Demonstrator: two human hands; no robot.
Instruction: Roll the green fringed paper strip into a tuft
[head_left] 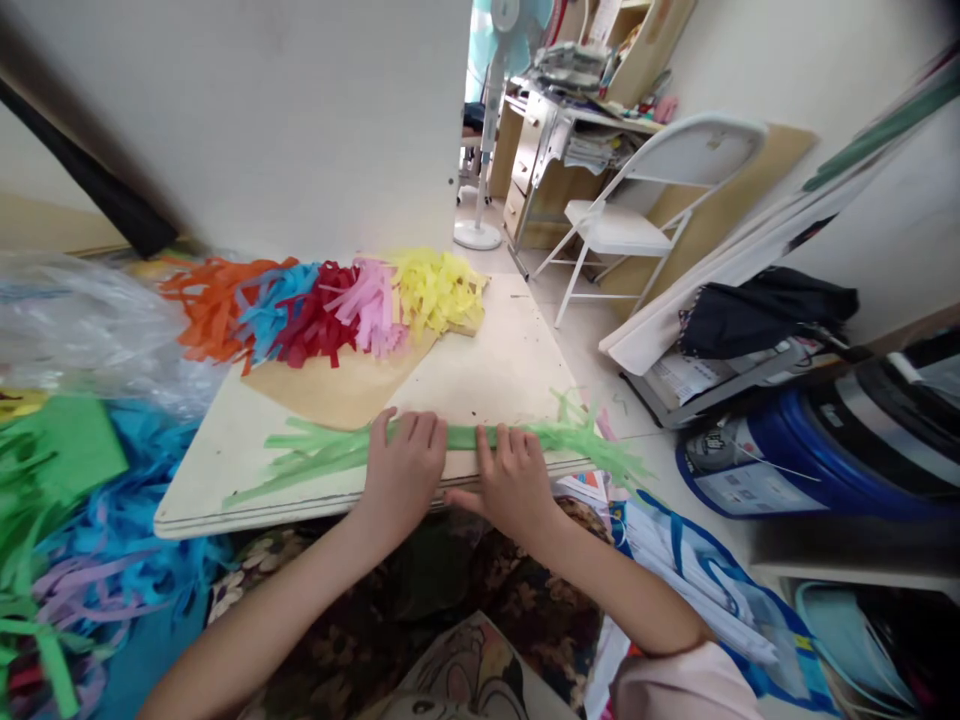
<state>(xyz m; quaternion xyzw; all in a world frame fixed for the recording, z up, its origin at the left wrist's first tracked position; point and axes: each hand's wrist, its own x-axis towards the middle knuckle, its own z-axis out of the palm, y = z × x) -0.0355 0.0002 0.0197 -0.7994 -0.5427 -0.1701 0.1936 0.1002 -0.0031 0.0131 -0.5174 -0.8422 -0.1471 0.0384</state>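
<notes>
A strip of green tissue paper [462, 437], cut into fringes at both ends, lies along the near edge of a pale wooden board [495, 370]. My left hand [405, 465] is closed over the band left of its middle, fingers curled on top. Just to the right, my right hand [516, 480] presses its bent fingers on the same band, thumb pointing left at the board's edge. Beyond my hands, a row of fringed tissue tassels [311, 310] in orange, blue, dark red, pink and yellow lies partly on a tan sheet [337, 385].
Green and blue shredded paper [150, 500] and clear plastic wrap [97, 320] crowd the left side. On the right stand a blue bucket [765, 460] and a white folding chair [630, 220]. A fan [491, 130] stands behind. A white panel [300, 120] rises at the board's far side.
</notes>
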